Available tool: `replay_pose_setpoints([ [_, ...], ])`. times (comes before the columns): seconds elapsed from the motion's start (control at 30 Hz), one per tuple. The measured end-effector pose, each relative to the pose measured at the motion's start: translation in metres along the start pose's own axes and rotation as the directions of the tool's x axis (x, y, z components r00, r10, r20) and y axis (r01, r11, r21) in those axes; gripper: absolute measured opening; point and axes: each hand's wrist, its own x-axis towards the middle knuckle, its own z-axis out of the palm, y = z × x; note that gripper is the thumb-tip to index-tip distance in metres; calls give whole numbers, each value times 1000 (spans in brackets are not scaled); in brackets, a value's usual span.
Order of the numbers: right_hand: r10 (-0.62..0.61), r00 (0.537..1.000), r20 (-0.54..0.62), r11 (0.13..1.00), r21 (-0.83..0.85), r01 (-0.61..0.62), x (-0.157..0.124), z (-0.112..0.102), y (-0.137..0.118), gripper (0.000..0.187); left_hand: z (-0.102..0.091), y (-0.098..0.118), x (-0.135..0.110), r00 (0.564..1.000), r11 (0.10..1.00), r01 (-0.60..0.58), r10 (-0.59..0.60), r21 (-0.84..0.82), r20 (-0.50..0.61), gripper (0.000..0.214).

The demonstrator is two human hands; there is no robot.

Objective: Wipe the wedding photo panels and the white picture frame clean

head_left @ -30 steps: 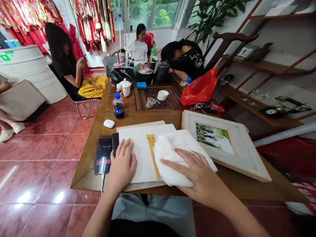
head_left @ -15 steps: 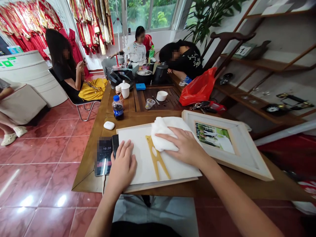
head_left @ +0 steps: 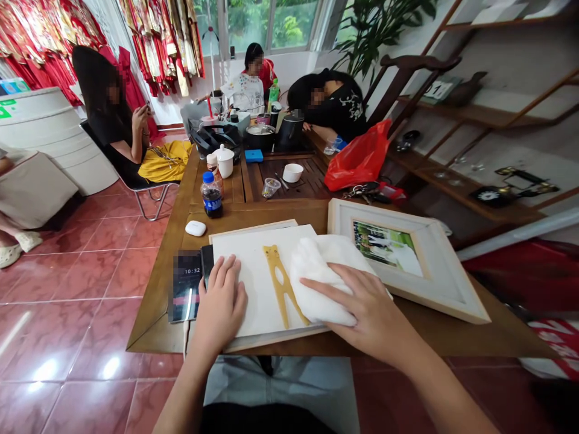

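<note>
My left hand (head_left: 221, 304) lies flat, fingers stretched out, on the left side of a white board (head_left: 251, 253). Under my right hand (head_left: 366, 313) is a folded white cloth (head_left: 312, 271), its fingers curved over the fabric and pressing it on the board's right part. Between the hands a flat yellow cutout (head_left: 274, 268) with a cat-like head and two long legs rests on the board. A pale wooden edge (head_left: 284, 223) shows beneath the board. Close to my left hand are a phone (head_left: 186, 286) with a cable and a dark object (head_left: 207, 262).
At the right leans a white frame (head_left: 337, 211) with a photo. Farther back stand a cola bottle (head_left: 211, 196), a white lidded cup (head_left: 223, 160), a white bowl (head_left: 293, 173) and a red plastic bag (head_left: 359, 157). An earbud case (head_left: 195, 228) lies left. Several people sit around.
My right hand and the cloth have moved right and toward me across the board, exposing more of the yellow cutout's side. My left hand stays on the board.
</note>
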Motion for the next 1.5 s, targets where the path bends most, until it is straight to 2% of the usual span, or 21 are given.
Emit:
replay_pose_setpoints([
  [0.13, 19, 1000, 22, 1000, -7, -19, 2, -2, 1, 56, 0, -2, 0, 1000, 1000, -10, 10, -8, 5, 43],
  [0.33, 107, 988, 115, 994, -36, -104, 54, 7, 21, 53, 0, -2, 1, 1000, 1000, -19, 19, -12, 5, 43],
  [0.43, 148, 983, 112, 989, -43, -144, 76, 12, 27, 52, 0, -2, 1, 1000, 1000, -16, 16, -10, 2, 44],
  [0.5, 160, 983, 87, 987, -39, -157, 81, 15, 28, 51, 0, -2, 1, 1000, 1000, -14, 14, -8, 0, 44],
  [0.6, 147, 988, 41, 989, -32, -145, 71, 18, 25, 50, 0, -2, 1, 1000, 1000, -14, 14, 0, -5, 44],
  [0.7, 100, 995, 14, 995, -26, -100, 48, 17, 19, 50, 1, -2, 1, 1000, 1000, -12, 12, 6, -12, 45],
  [0.9, 36, 999, -14, 999, 6, -35, 1, -1, 1, 54, 0, -1, 0, 1000, 1000, -11, 11, -9, -9, 44],
  [1.03, 25, 999, -29, 998, 55, -24, -4, -7, -3, 55, 0, -2, 0, 1000, 1000, -7, 7, -25, 2, 44],
  [1.13, 33, 998, -59, 993, 117, -26, 11, -5, 0, 53, 0, -3, 1, 1000, 999, -6, 6, -34, 8, 44],
  [1.23, 27, 999, -44, 983, 183, -18, 38, -2, 1, 52, 0, -3, 2, 1000, 999, -11, 11, -37, 11, 44],
  [1.37, 10, 999, 44, 972, 233, -20, 77, 3, -6, 53, 0, -4, 2, 1000, 999, -12, 12, -35, 16, 44],
  [1.5, -73, 986, 151, 977, 210, 40, 107, 13, -20, 57, 0, -4, 1, 1000, 1000, -17, 17, -26, 9, 44],
])
